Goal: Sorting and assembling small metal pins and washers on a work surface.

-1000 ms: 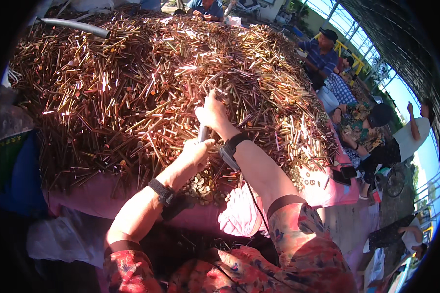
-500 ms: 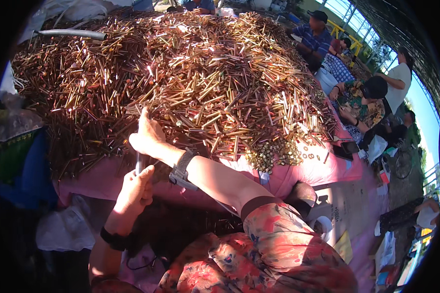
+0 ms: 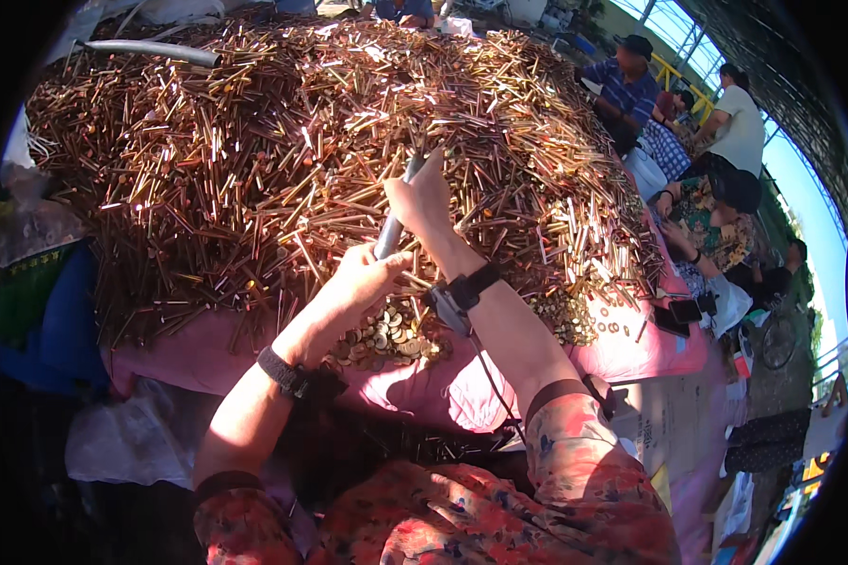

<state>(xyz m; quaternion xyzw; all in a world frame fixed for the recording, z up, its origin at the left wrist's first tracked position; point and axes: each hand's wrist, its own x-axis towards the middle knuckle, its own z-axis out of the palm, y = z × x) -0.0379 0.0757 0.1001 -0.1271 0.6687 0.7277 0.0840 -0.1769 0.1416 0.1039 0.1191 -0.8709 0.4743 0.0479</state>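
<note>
My right hand [image 3: 420, 200] is closed around a grey tube [image 3: 388, 239], which tilts up and away over the pile. At the tube's lower end my left hand [image 3: 360, 281] is also closed on it, thumb along its side. Past my right hand, the tube's far end [image 3: 415, 168] points into a big heap of copper-coloured metal rods [image 3: 283, 169]; whether it touches them I cannot tell. Below my hands, flat round brass-coloured pieces [image 3: 391, 341] lie in a small heap on pink cloth [image 3: 193, 353].
Another grey pipe [image 3: 151, 49] lies on the heap at the far left. Small metal pieces [image 3: 561, 320] and several loose rings [image 3: 612, 326] lie at the right edge, near a dark phone-like object [image 3: 671, 320]. Several people sit along the right side. A clear plastic bag [image 3: 127, 438] hangs at lower left.
Both hands have moved right with the grey tube, from the left part of the heap to its middle. The round brass-coloured pieces now show below my hands.
</note>
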